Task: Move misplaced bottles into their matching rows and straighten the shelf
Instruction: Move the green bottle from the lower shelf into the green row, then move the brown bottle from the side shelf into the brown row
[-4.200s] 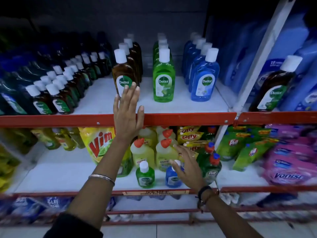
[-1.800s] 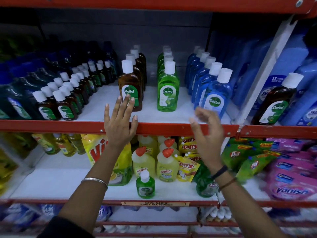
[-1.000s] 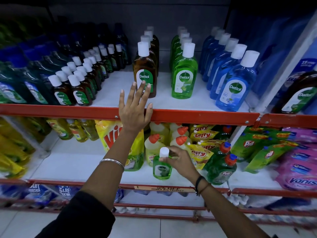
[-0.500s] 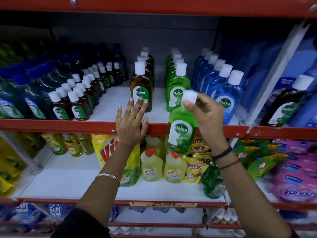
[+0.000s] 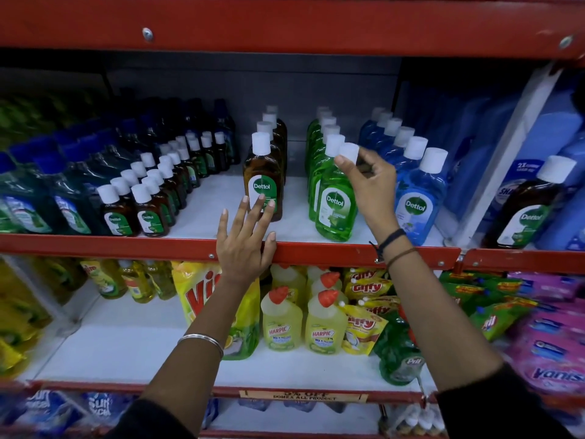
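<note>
My right hand (image 5: pixel 368 182) pinches the white cap of a green Dettol bottle (image 5: pixel 335 207), which stands slightly tilted at the front of the green Dettol row (image 5: pixel 318 144) on the upper shelf (image 5: pixel 316 253). My left hand (image 5: pixel 245 239) rests flat with spread fingers on the shelf's red front rail, its fingertips just in front of the brown Dettol row (image 5: pixel 264 179). To the right of the green row stands the blue Dettol row (image 5: pixel 414 198). A lone brown Dettol bottle (image 5: pixel 525 207) stands in the neighbouring bay among blue refill packs.
Small brown Dettol bottles (image 5: pixel 148 198) and dark green pouches (image 5: pixel 28 204) fill the upper shelf's left. The lower shelf holds Harpic bottles (image 5: pixel 323 324), a Vim pouch (image 5: pixel 205 299), Giffy packs, green Pril bottles (image 5: pixel 400 353) and pink Vanish packs (image 5: pixel 557 353). A white upright (image 5: pixel 506 153) divides the bays.
My right hand has lifted the small green Dettol bottle from the lower shelf and set it on the upper shelf in front of the green row. My left hand stayed on the rail.
</note>
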